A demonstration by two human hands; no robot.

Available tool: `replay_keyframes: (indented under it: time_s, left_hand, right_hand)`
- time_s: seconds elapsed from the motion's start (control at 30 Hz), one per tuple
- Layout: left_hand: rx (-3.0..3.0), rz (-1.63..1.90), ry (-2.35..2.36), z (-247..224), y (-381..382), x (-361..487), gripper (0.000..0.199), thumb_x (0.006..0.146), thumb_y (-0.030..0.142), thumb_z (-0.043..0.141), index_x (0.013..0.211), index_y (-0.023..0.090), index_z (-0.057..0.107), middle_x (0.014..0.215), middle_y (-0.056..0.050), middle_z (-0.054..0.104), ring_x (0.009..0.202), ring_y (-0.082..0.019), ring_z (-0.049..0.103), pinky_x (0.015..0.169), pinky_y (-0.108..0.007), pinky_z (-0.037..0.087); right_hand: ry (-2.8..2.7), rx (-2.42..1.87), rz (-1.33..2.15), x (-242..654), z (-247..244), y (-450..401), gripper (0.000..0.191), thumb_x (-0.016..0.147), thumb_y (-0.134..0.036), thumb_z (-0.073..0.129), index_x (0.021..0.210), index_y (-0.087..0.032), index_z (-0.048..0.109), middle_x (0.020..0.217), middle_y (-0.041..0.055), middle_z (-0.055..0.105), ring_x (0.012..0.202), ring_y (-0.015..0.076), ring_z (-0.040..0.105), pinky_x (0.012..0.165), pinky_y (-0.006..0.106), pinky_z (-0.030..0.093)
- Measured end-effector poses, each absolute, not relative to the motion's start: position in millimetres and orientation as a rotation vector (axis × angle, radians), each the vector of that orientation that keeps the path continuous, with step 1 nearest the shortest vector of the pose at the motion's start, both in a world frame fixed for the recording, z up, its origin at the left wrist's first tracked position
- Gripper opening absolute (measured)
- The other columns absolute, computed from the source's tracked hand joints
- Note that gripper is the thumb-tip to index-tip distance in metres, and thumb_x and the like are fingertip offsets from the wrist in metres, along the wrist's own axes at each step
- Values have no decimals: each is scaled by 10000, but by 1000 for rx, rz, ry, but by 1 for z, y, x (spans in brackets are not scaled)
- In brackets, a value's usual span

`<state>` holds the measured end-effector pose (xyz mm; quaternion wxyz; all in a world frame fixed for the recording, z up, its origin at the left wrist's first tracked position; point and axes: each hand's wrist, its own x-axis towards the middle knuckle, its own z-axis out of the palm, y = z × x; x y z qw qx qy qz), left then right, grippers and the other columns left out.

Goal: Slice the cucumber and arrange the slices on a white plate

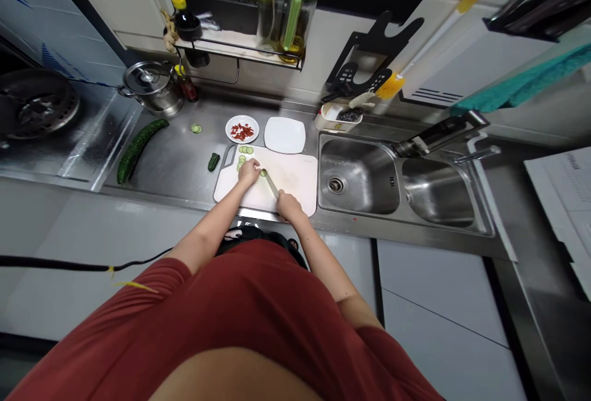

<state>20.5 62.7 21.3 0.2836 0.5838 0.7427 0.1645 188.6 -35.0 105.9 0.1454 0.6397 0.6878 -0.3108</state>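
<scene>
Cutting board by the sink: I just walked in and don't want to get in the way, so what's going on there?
A person's right hand grips a knife, its blade over the cutting board. The left hand is near the blade tip, beside cucumber slices; whether its fingers hold a piece is too small to tell. A short cucumber piece and a long cucumber lie on the counter off to the left.
</scene>
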Motion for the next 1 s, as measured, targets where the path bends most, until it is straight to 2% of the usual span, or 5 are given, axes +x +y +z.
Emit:
replay_keyframes:
  time_s: [0.47, 1.0]
  left_hand:
    - [1519, 423, 1976, 33, 60, 22, 184, 775, 229, 615, 958, 243, 613, 925, -33, 628, 915, -201, 583, 787, -280, 412]
    - [1527, 447, 1975, 30, 60, 21, 174, 767, 244, 637, 937, 245, 606, 914, -33, 628, 903, -198, 587, 773, -276, 412]
  right_hand:
    - [1965, 1815, -885, 206, 99, -58, 255, 906, -199, 396, 1148, -158, 467, 1032, 157, 633, 950, 264, 626, 733, 330, 468]
    - [2006, 1841, -881, 191, 97, -42, 267, 912, -176, 346, 1149, -148, 464, 1047, 176, 629, 964, 276, 623, 744, 346, 473]
